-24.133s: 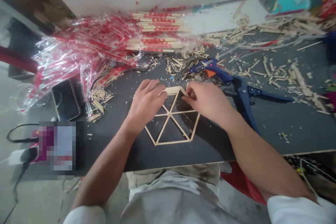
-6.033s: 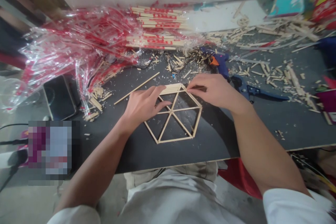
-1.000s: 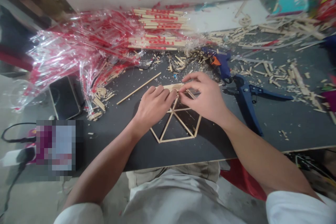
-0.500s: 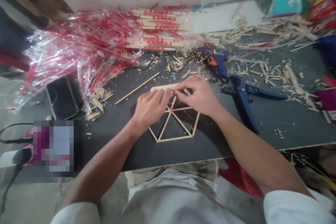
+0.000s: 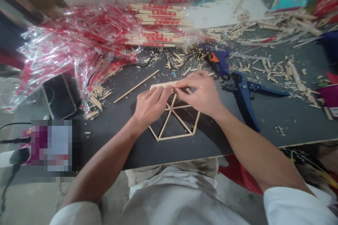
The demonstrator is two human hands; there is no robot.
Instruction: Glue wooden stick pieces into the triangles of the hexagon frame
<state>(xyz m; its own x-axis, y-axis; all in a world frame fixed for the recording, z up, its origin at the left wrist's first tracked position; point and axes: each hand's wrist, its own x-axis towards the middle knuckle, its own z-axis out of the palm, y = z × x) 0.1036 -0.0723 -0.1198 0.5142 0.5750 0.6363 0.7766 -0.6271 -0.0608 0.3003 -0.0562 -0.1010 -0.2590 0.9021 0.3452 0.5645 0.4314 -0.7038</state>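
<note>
A six-sided frame of thin wooden sticks, with spokes meeting at its middle, lies flat on the dark table. My left hand is closed at the frame's far side, fingers bent down over the far bar. From the right, my right hand pinches at that same bar, thumb and forefinger together. The fingertips of both hands meet there and hide the exact spot they grip. A loose wooden stick rests on the table beyond my left hand.
Blue cutting pliers and a blue glue gun lie right of my hands. Wrapped chopsticks and crumpled red-printed plastic fill the back left. Stick offcuts litter the right. A phone sits left.
The camera view has shifted slightly. Both hands keep their closed grip at the frame's far bar, and the frame stays in place on the table.
</note>
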